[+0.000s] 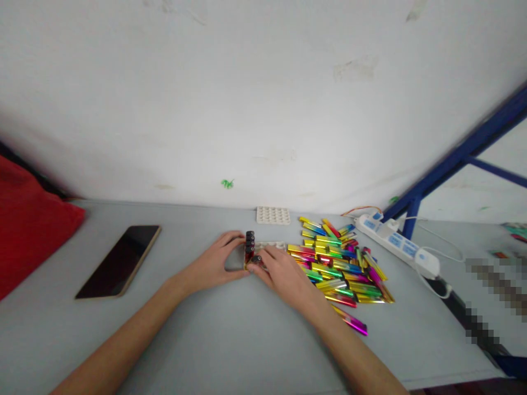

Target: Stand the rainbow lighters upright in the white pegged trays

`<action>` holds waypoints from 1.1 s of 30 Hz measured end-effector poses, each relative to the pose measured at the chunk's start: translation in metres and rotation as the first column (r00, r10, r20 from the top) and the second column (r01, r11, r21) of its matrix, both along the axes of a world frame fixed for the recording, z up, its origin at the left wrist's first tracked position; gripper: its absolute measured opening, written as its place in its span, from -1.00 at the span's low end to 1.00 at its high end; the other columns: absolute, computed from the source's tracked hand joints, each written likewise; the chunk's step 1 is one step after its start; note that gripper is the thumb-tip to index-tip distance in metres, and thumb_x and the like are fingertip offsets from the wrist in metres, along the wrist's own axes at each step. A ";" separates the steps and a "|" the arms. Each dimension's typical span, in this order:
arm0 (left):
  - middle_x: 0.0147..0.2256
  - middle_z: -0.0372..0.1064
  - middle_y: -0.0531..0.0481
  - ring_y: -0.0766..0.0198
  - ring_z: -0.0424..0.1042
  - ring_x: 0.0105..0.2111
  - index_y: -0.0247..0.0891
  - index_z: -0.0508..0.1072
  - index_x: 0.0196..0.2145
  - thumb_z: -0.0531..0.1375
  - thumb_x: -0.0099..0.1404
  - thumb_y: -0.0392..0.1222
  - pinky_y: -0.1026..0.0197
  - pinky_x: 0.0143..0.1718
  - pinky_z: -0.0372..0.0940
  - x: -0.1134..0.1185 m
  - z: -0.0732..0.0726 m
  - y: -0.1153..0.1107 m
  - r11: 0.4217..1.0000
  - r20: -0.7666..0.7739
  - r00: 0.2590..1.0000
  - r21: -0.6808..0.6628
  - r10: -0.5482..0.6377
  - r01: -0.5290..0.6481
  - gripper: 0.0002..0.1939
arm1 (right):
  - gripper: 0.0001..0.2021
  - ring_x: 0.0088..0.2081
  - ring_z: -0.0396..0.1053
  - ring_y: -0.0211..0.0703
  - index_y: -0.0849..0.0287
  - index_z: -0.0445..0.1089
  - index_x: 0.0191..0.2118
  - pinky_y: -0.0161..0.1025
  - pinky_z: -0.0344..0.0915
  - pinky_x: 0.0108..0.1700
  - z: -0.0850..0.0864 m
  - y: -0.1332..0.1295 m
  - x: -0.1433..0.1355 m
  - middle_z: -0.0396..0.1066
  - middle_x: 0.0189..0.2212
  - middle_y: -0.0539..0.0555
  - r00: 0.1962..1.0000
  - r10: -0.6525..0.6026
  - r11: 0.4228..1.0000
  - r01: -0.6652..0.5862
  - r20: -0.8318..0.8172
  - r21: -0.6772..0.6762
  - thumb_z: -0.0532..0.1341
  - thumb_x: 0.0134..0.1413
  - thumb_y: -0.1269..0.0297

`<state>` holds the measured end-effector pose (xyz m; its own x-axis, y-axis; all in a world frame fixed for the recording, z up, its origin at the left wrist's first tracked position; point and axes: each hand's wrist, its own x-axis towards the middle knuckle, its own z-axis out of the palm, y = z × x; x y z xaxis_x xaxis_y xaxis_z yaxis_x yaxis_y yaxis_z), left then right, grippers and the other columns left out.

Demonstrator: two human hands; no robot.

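A white tray with holes [269, 245] lies partly under my right hand. Along its left side several black-topped tubes [250, 241] stand upright in a row. My left hand [216, 262] is beside that row, thumb and fingers spread around the tray's left edge and touching it. My right hand [276, 270] has its fingers closed on a black-topped tube [257, 259] next to the row; its lower part is hidden. Right of my right hand lies a pile of shiny multicoloured tubes [329, 269], mostly yellow, green, red and blue.
A second white tray with holes [273, 215] lies near the wall. A dark phone or tablet [120, 262] is at the left, beyond it a red cloth [33, 230]. At the right are a white power strip [397, 244] with cables and a blue metal frame [461, 156].
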<state>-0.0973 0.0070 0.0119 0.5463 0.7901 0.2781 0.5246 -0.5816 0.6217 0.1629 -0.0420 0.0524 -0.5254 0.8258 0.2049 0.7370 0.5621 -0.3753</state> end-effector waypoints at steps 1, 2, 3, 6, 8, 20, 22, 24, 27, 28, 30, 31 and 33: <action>0.43 0.47 -0.29 -0.26 0.47 0.45 -0.13 0.58 0.34 0.52 0.39 0.21 -0.28 0.58 0.34 0.000 0.000 0.000 1.000 0.005 1.000 -0.001 0.002 -0.002 -0.30 | -0.76 0.07 0.69 0.18 0.17 0.62 0.10 0.00 0.60 0.13 0.001 -0.001 -0.003 0.67 0.01 0.28 0.998 -0.020 0.999 0.019 0.059 0.029 0.32 0.66 0.10; 0.43 0.47 -0.30 -0.28 0.47 0.45 -0.13 0.58 0.34 0.52 0.38 0.22 -0.29 0.58 0.35 0.000 -0.001 0.000 1.000 0.011 1.000 0.000 0.005 -0.005 -0.30 | -0.76 0.09 0.68 0.18 0.17 0.63 0.10 0.01 0.60 0.15 0.001 -0.001 -0.005 0.66 0.03 0.29 0.994 -0.035 0.998 0.030 0.106 0.047 0.33 0.66 0.11; 0.42 0.48 -0.30 -0.29 0.48 0.44 -0.13 0.59 0.33 0.52 0.38 0.23 -0.31 0.57 0.35 0.000 -0.001 0.000 1.000 0.015 1.000 0.002 0.009 -0.009 -0.30 | -0.76 0.09 0.68 0.17 0.17 0.64 0.09 0.00 0.59 0.16 0.001 -0.002 -0.007 0.66 0.03 0.28 0.990 -0.040 0.998 0.033 0.139 0.051 0.34 0.65 0.11; 0.41 0.49 -0.30 -0.31 0.49 0.44 -0.13 0.59 0.33 0.51 0.38 0.25 -0.32 0.56 0.37 -0.001 -0.001 0.001 1.000 0.011 1.000 0.013 0.018 -0.018 -0.30 | -0.78 0.06 0.68 0.13 0.15 0.65 0.05 -0.03 0.58 0.14 0.003 -0.001 -0.006 0.66 0.01 0.24 0.991 -0.010 1.000 0.008 0.137 0.016 0.37 0.63 0.10; 0.42 0.49 -0.29 -0.29 0.49 0.44 -0.12 0.58 0.35 0.49 0.40 0.25 -0.30 0.56 0.38 -0.001 -0.001 0.001 1.000 -0.004 1.000 0.020 0.016 -0.016 -0.29 | -0.79 0.04 0.67 0.09 0.15 0.64 0.01 -0.06 0.56 0.12 0.006 -0.001 0.001 0.66 -0.03 0.20 0.997 0.010 1.000 -0.010 0.076 -0.005 0.38 0.63 0.11; 0.45 0.45 -0.34 -0.28 0.47 0.46 -0.18 0.56 0.35 0.46 0.43 0.22 -0.34 0.56 0.38 -0.005 -0.007 0.005 0.998 -0.064 0.998 0.061 0.025 -0.021 -0.31 | -0.88 0.10 0.64 0.19 0.11 0.68 0.00 0.10 0.50 0.25 0.008 0.034 0.138 0.70 0.00 0.23 0.914 -0.404 0.911 0.405 -0.033 0.083 0.37 0.50 0.40; 0.45 0.46 -0.32 -0.29 0.48 0.45 -0.17 0.57 0.35 0.47 0.42 0.20 -0.34 0.54 0.40 -0.004 -0.006 0.004 0.997 -0.058 0.998 0.066 0.034 -0.030 -0.32 | -0.87 0.09 0.66 0.19 0.09 0.70 0.02 0.10 0.51 0.25 0.009 0.033 0.169 0.72 0.03 0.22 0.895 -0.444 0.895 0.445 -0.029 0.032 0.41 0.45 0.37; 0.44 0.48 -0.31 -0.32 0.50 0.43 -0.15 0.59 0.33 0.48 0.40 0.18 -0.36 0.51 0.43 -0.004 -0.005 0.004 0.997 -0.047 0.998 0.070 0.044 -0.041 -0.34 | -0.86 0.08 0.68 0.18 0.09 0.72 0.01 0.08 0.52 0.24 0.011 0.029 0.195 0.74 0.04 0.21 0.894 -0.447 0.894 0.446 -0.019 -0.044 0.45 0.39 0.34; 0.42 0.49 -0.32 -0.35 0.51 0.43 -0.12 0.61 0.31 0.49 0.37 0.21 -0.39 0.50 0.44 -0.003 -0.004 0.004 0.997 -0.038 0.998 0.064 0.047 -0.045 -0.34 | -0.84 0.05 0.70 0.17 0.10 0.73 -0.02 0.04 0.54 0.19 0.013 0.023 0.215 0.76 0.03 0.21 0.895 -0.445 0.887 0.438 -0.018 -0.143 0.45 0.33 0.34; 0.42 0.50 -0.32 -0.35 0.51 0.43 -0.12 0.62 0.30 0.49 0.36 0.22 -0.40 0.50 0.44 -0.003 -0.003 0.004 0.997 -0.037 0.998 0.063 0.049 -0.046 -0.34 | -0.85 0.04 0.70 0.16 0.10 0.73 -0.03 0.03 0.54 0.18 0.014 0.023 0.217 0.77 0.02 0.20 0.896 -0.443 0.886 0.435 -0.016 -0.161 0.45 0.32 0.35; 0.41 0.51 -0.31 -0.35 0.53 0.41 -0.10 0.63 0.28 0.50 0.35 0.22 -0.40 0.49 0.46 -0.003 -0.003 0.005 0.996 -0.035 0.998 0.069 0.054 -0.051 -0.35 | -0.87 0.00 0.71 0.14 0.10 0.71 -0.08 0.00 0.54 0.14 0.014 0.022 0.216 0.77 -0.02 0.19 0.898 -0.440 0.886 0.432 -0.006 -0.168 0.43 0.30 0.36; 0.40 0.52 -0.30 -0.35 0.54 0.40 -0.10 0.64 0.27 0.51 0.34 0.20 -0.40 0.48 0.47 -0.003 -0.003 0.005 0.996 -0.032 0.998 0.077 0.056 -0.054 -0.36 | -0.90 -0.02 0.71 0.14 0.10 0.70 -0.10 -0.01 0.55 0.11 0.014 0.023 0.214 0.78 -0.06 0.18 0.899 -0.438 0.887 0.432 -0.002 -0.161 0.43 0.30 0.36; 0.39 0.54 -0.29 -0.34 0.56 0.38 -0.10 0.63 0.27 0.52 0.33 0.14 -0.40 0.45 0.50 -0.003 -0.004 0.004 0.994 -0.028 0.998 0.099 0.058 -0.055 -0.37 | -0.93 -0.07 0.71 0.13 0.09 0.67 -0.13 -0.05 0.55 0.02 0.013 0.024 0.209 0.77 -0.11 0.17 0.896 -0.444 0.889 0.438 -0.018 -0.137 0.40 0.34 0.31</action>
<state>-0.1001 0.0110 0.0077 0.5110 0.7896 0.3398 0.5763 -0.6080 0.5461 0.3718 -0.0183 0.0659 -0.0937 0.9907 0.0987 0.8774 0.1290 -0.4621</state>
